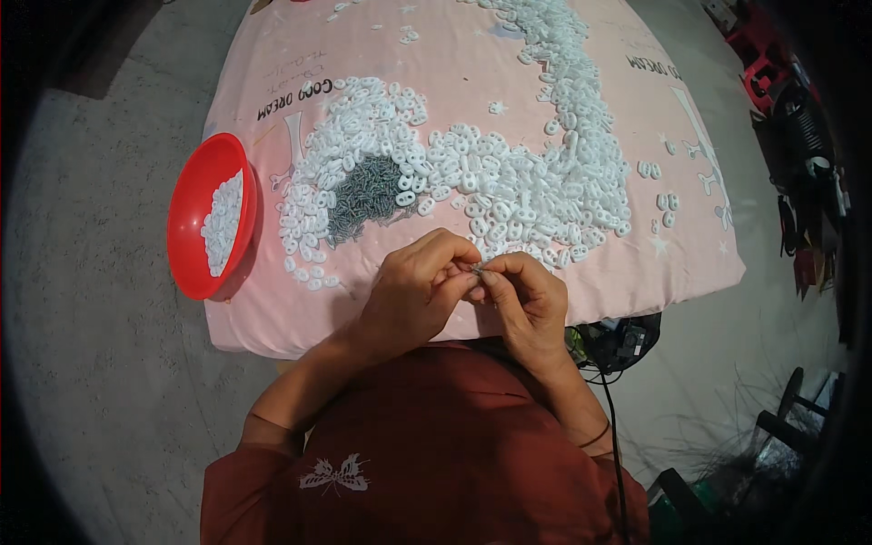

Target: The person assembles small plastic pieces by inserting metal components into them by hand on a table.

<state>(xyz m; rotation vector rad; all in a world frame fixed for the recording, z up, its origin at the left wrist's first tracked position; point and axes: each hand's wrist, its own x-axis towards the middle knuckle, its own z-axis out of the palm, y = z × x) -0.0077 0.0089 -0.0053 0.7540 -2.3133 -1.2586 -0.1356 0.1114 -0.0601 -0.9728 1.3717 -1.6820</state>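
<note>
A small greyish piece (478,269) lies between both hands' fingertips, its long axis too small to tell; the right hand (529,304) pinches it with thumb and forefinger; the left hand (413,283) curls just beside, its hold partly hidden, so I cannot tell its grip; beyond lie slender dull-grey pieces (368,195), smooth white two-holed ovals (536,195), soft pink cloth (272,318), a glossy red bowl (186,218) at left.
</note>
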